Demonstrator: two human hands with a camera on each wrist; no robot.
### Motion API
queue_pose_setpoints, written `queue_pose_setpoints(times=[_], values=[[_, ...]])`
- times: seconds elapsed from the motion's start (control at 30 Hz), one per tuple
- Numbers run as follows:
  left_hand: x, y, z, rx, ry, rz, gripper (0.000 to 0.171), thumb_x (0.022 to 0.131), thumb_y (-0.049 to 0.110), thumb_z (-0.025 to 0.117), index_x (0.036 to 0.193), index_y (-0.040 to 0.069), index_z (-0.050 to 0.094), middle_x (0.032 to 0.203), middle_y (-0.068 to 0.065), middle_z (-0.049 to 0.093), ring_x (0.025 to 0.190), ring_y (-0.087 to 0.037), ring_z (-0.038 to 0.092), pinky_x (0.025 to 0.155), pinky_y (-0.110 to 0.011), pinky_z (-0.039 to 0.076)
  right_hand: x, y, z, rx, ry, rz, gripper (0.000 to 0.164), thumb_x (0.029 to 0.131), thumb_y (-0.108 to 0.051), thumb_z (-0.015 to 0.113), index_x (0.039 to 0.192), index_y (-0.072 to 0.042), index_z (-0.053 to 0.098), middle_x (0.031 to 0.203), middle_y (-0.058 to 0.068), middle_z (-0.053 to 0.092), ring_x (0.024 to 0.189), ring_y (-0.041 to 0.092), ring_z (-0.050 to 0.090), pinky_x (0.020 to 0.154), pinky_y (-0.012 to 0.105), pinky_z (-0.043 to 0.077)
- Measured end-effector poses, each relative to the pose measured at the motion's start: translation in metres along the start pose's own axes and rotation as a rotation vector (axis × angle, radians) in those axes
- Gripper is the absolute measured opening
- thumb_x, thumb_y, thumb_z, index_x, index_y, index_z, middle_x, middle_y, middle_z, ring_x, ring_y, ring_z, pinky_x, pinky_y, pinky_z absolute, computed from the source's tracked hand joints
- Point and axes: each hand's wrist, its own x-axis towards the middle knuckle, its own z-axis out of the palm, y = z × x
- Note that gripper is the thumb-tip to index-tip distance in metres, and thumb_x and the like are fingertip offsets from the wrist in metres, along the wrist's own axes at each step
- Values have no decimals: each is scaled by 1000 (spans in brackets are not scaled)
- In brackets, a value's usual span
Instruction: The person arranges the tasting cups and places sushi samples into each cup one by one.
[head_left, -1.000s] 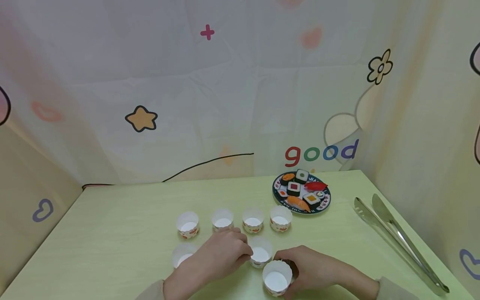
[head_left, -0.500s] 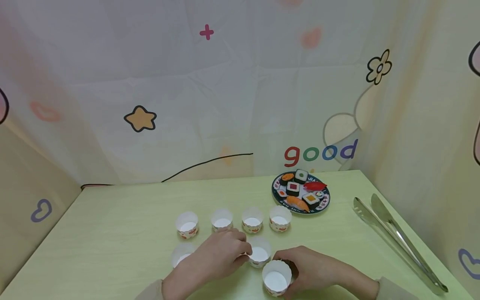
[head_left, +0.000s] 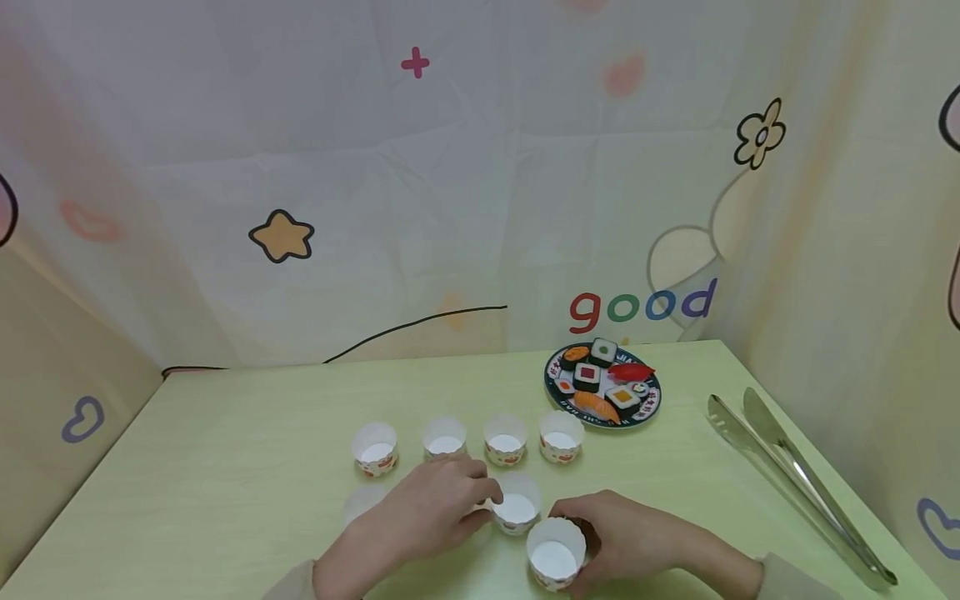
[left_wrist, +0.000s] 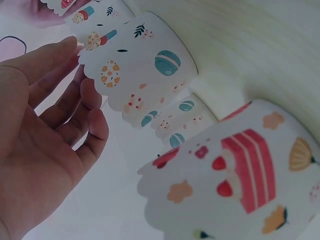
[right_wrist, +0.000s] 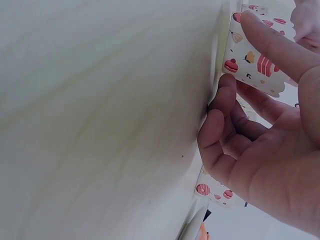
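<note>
My left hand (head_left: 435,504) pinches the left rim of a white paper baking cup (head_left: 516,502), thumb and fingertips at its scalloped edge. In the left wrist view this cup (left_wrist: 135,70) shows teal macarons on its wall. Just to its right and nearer to me, my right hand (head_left: 630,537) grips a second baking cup (head_left: 556,554) by its right side, thumb in front and fingers behind. The right wrist view shows that cup (right_wrist: 255,55) with pink cake prints, low at the table surface. Both cups stand upright, and their white insides show from above.
Behind the hands runs a row of several baking cups (head_left: 506,442). Another cup (head_left: 363,500) is partly covered by my left forearm. A plate (head_left: 611,422) of toy sushi stands at the back right. Metal tongs (head_left: 802,483) lie along the table's right side.
My left hand has shifted slightly left, and the cup it pinches has moved a little left with it. My right hand and its cup have hardly moved.
</note>
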Motion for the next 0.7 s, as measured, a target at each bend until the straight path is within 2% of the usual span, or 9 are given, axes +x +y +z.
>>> queue_pose_setpoints(times=[0.23,0.43,0.7], values=[[-6,-4,-3,-11,22,1,14,91,20,80,104,18,76,92,8,64,80,-6,58,74,-25,49,-2,-2,-6,-15,31,46,42,80,-19,90,115,-19,67,99,-9,65,87,7,58,77,25,48],[-13,-7,-6,-44,53,4,13,91,18,80,103,16,77,91,6,64,75,-5,54,71,-23,47,-1,1,-15,-41,76,52,45,78,-22,92,114,-18,66,97,-7,65,84,9,57,74,26,47],[-17,-10,-9,-59,63,5,12,93,18,78,105,16,76,94,5,65,79,-7,57,76,-29,50,-3,6,-26,-83,96,85,50,77,-24,93,117,-14,65,98,-6,65,85,11,57,76,27,47]])
